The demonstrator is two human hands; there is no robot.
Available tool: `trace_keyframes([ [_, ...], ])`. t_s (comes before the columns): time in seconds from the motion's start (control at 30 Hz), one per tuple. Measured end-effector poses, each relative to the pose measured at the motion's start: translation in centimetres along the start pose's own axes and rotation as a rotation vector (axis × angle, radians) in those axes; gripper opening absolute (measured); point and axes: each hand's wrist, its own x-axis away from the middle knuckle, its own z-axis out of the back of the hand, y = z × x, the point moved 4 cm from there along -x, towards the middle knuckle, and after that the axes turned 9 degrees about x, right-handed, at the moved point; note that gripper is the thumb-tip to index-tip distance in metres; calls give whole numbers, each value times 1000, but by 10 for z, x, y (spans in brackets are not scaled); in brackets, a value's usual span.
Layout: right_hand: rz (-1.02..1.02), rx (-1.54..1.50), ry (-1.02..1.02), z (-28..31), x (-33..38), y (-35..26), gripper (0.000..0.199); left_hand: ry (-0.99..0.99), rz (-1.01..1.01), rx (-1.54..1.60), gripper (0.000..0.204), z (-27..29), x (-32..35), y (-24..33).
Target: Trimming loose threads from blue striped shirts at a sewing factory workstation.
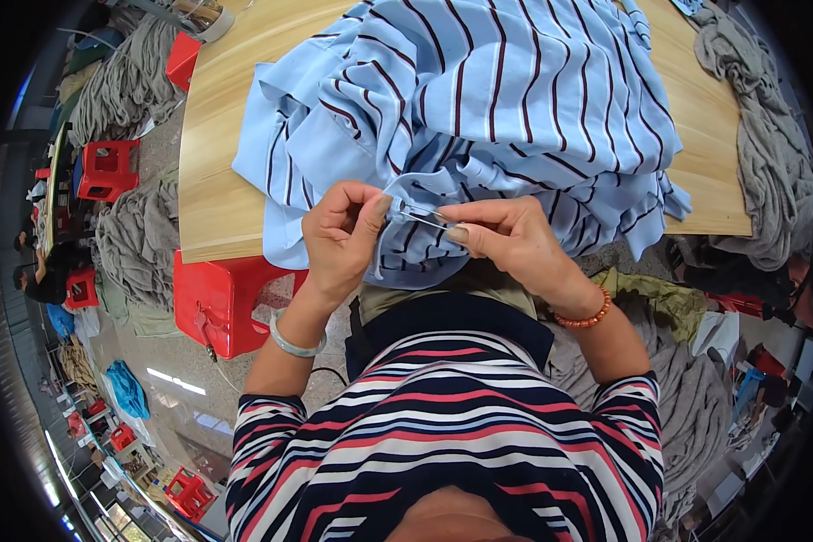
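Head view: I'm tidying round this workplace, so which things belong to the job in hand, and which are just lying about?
In the job:
- striped cloth, pinched by the left hand
- slim metal tool, in the right hand
- table under the cloth

Apparently just about:
- red stool by the table
- grey cloth heap
- blue bundle on the floor

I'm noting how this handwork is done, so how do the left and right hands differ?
The left hand pinches the striped blue cloth, while the right hand grips a slim metal tool. The left hand's wrist wears a pale bangle; the right hand's, an orange beaded bracelet. Both hands are bare and pinch with thumb and fingers, close together.
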Motion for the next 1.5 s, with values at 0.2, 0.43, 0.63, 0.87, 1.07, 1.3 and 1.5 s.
trace_keyframes([
  [0.2, -4, -82, -45, 9, -1, 1, 26, -84, 452, 434, 12, 2, -5, -3],
  [0.43, 2, 21, -18, 14, 1, -13, 25, -186, 414, 303, 11, 4, -1, -11],
  [0.63, 31, 383, 54, 15, 3, -29, 26, -83, 263, 215, 21, -1, -1, 14],
  [0.87, 67, 361, 81, 9, 6, -26, 26, -29, -5, -103, 31, -15, 10, 16],
  [1.07, 64, 405, 101, 9, 4, -22, 26, 27, -252, -319, 10, -21, 7, 18],
  [1.3, 211, 510, 173, 5, 6, -32, 25, 37, -261, -263, 8, -9, 8, 3],
  [1.5, 299, 567, 199, 1, 8, -33, 26, 52, -220, -41, 9, -11, 4, 3],
])
